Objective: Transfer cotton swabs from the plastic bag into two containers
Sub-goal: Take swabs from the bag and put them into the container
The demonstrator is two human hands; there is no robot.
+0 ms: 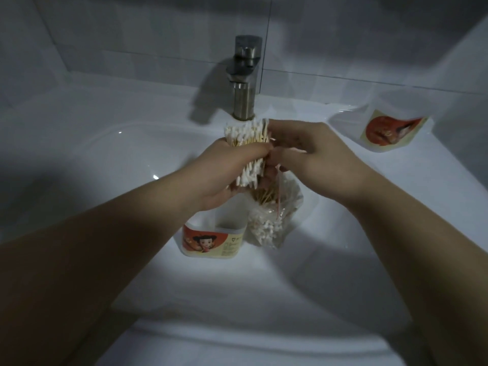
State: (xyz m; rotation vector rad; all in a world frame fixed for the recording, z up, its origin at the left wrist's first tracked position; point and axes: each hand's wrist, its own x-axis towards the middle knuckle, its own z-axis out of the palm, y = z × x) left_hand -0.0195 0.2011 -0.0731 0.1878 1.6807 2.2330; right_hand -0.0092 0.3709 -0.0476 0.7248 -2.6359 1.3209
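Currently, risk first: the bundle of cotton swabs is loose, with sticks splayed at both ends. If the grip slackens, strays could drop into the sink below the tap. The container has a narrow mouth for this bundle, so a crooked lowering could jam or spill.

Grip: left hand clenched round the bundle's middle; right hand pinching sticks at its right side. The bundle sits between both hands, above the container.

The plastic bag, part full, is just right of the container, under the right hand. Held or not: cannot tell. The second labelled container is far right on the ledge.
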